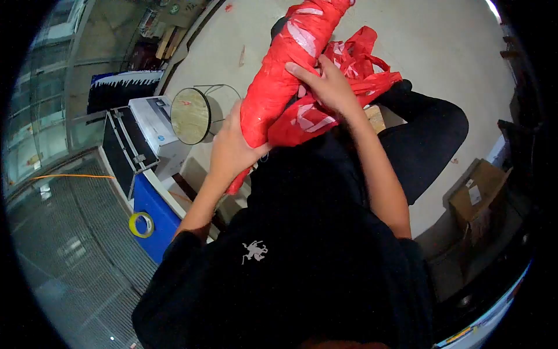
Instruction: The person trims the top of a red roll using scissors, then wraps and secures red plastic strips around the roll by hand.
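A long roll wrapped in red cloth with white patches [273,72] slants up and away from my lap. My left hand [232,145] is wrapped around its lower end. Higher up, on the right side, my right hand [326,87] grips the roll, its thumb lying across the red wrapping. A loose, crumpled stretch of the same red-and-white material [363,67] trails off to the right, over my leg, and a fold of it hangs below my right hand. A small red end pokes out beneath my left hand. What lies inside the wrapping is hidden.
A round-topped stool [190,116] stands left, near a white HP box [152,125] and a black hard case [125,145]. A yellow tape roll [141,224] rests against a blue panel [154,203]. At right is an open cardboard box [479,192]. My bent leg [430,128] spans the floor.
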{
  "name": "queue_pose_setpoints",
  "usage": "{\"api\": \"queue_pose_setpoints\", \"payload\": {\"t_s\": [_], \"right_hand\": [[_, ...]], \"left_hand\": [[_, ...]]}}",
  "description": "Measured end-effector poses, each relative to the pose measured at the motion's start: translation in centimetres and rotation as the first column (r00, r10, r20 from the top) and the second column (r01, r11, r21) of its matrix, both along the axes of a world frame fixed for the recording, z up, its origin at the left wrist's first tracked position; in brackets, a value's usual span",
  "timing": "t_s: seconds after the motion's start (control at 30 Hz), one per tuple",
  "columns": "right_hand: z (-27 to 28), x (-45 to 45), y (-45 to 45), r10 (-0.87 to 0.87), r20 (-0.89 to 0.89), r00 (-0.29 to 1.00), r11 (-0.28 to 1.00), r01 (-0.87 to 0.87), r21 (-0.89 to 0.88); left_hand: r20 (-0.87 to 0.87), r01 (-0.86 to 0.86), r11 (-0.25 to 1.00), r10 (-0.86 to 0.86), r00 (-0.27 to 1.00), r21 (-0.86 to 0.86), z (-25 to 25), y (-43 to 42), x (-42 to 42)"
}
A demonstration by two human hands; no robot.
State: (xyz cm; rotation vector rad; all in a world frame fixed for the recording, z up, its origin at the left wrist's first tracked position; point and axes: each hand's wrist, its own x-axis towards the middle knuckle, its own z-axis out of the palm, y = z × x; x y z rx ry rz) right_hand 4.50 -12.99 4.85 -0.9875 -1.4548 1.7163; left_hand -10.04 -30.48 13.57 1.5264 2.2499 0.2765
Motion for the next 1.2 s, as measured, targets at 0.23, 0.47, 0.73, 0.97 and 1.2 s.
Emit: {"api": "queue_pose_setpoints", "payload": {"t_s": [0.23, 0.47, 0.73, 0.97, 1.2], "right_hand": [[1.4, 2.3, 0.7, 0.335, -0.303, 0.892, 0.811, -0.436, -0.389], [-1.7, 3.4, 0.7, 0.303, -0.155, 0.940, 0.822, -0.340, -0.458], [0.2, 0.8, -1.2, 0.137, -0.109, 0.985, 0.943, -0.163, -0.291], [0.3, 0.4, -1.4, 0.115, 0.124, 0.986, 0.991, -0.106, -0.079], [0.8, 11.4, 3.6, 0.389, 0.589, 0.708, 0.880, -0.474, -0.012]], "left_hand": [[0.885, -0.087, 0.969, 0.245, 0.396, -0.229, -2.9, -1.5, -6.1], [0.634, 0.230, 0.872, 0.476, -0.610, -0.432, -5.3, -2.7, -6.4], [0.525, -0.131, 0.973, 0.214, 0.824, -0.192, 1.9, 0.1, -7.3], [-0.333, 0.104, 0.992, -0.073, 0.940, 0.076, -6.5, -2.0, -4.8], [0.709, -0.060, 0.996, 0.094, 0.699, -0.072, -6.6, 0.0, -9.0]]}}
